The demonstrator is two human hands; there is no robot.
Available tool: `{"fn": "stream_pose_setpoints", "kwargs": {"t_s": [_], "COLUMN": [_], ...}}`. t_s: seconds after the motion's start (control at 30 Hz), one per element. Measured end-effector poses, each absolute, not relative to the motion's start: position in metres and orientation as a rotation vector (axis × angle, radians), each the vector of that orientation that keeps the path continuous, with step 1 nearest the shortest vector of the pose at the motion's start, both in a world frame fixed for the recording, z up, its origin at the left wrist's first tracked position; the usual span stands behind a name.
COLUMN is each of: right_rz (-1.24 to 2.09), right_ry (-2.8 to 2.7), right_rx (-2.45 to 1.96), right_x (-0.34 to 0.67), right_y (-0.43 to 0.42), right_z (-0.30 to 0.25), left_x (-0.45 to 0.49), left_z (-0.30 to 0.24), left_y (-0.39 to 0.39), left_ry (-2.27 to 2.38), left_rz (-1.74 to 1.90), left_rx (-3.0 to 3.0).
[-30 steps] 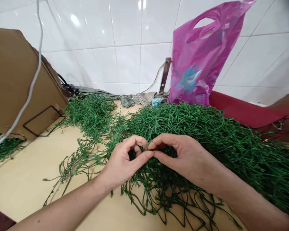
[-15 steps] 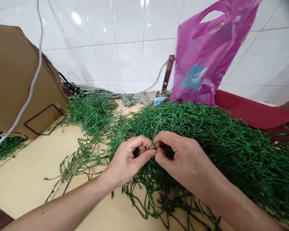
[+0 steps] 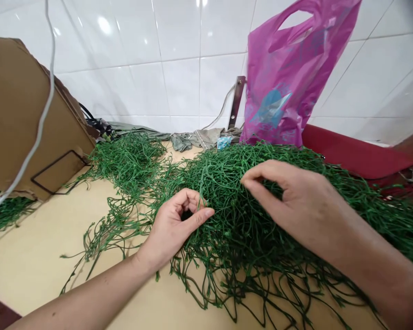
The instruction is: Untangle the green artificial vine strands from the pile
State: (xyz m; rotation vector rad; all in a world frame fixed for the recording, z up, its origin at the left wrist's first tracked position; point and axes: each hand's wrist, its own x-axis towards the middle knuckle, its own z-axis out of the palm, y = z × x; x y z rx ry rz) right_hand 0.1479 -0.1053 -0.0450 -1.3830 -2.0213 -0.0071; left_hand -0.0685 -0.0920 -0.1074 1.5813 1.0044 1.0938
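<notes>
A large tangled heap of thin green stems (image 3: 234, 169) with small forked tips, looking like plastic plant stems, spreads under both hands. My left hand (image 3: 174, 222) is closed at the heap's front left, pinching a green stem (image 3: 202, 181) between thumb and fingers; its upper part stands up from the pinch. To the right, my right hand (image 3: 289, 192) hovers over the heap, apart from the left. Its thumb and forefinger tips are pressed together, and anything between them is too small to make out.
A smaller stem pile (image 3: 127, 158) lies at back left, beside a cardboard box (image 3: 27, 105) with a white cable (image 3: 43, 119) hanging before it. Behind the heap stand a pink plastic bag (image 3: 282, 78) and a metal bracket (image 3: 237, 101) at the tiled wall. A red object (image 3: 358, 151) lies at right.
My hands were together, fingertips meeting at a stem. The right hand has drawn away to the right and up; the left has shifted slightly left, keeping its pinch.
</notes>
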Motion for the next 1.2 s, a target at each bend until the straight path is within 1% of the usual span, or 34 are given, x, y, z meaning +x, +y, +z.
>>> {"fn": "stream_pose_setpoints", "kwargs": {"t_s": [0.07,0.13,0.2,0.4,0.53,0.73,0.93,1.1,1.2], "right_rz": [0.276,0.463,0.558,0.708,0.889,1.030,1.198,1.201,1.114], "right_ry": [-2.055,-2.066,-2.063,-1.965,-1.944,-1.895,-1.810,-1.816,-1.891], "right_rx": [-1.351,-1.313,-1.301,-1.409,-1.319,-1.265,-1.205,-1.188,-1.215], "right_x": [0.132,0.119,0.111,0.109,0.114,0.123,0.125,0.126,0.126], "right_y": [-0.110,-0.113,-0.114,-0.110,-0.108,-0.104,-0.102,-0.102,-0.103], "right_z": [-0.051,-0.058,-0.063,-0.065,-0.061,-0.058,-0.059,-0.061,-0.059], "left_x": [-0.068,-0.069,-0.070,-0.075,-0.077,-0.076,-0.075,-0.075,-0.074], "left_z": [-0.111,-0.114,-0.114,-0.106,-0.101,-0.100,-0.102,-0.105,-0.104], "left_y": [-0.092,-0.093,-0.093,-0.098,-0.099,-0.097,-0.097,-0.094,-0.094], "left_ry": [1.000,0.987,0.988,0.937,0.910,0.881,0.904,0.894,0.905], "left_rz": [1.093,1.091,1.094,1.035,1.019,1.052,1.006,1.035,1.038], "left_rx": [1.559,1.571,1.608,1.726,1.677,1.544,1.539,1.545,1.562]}}
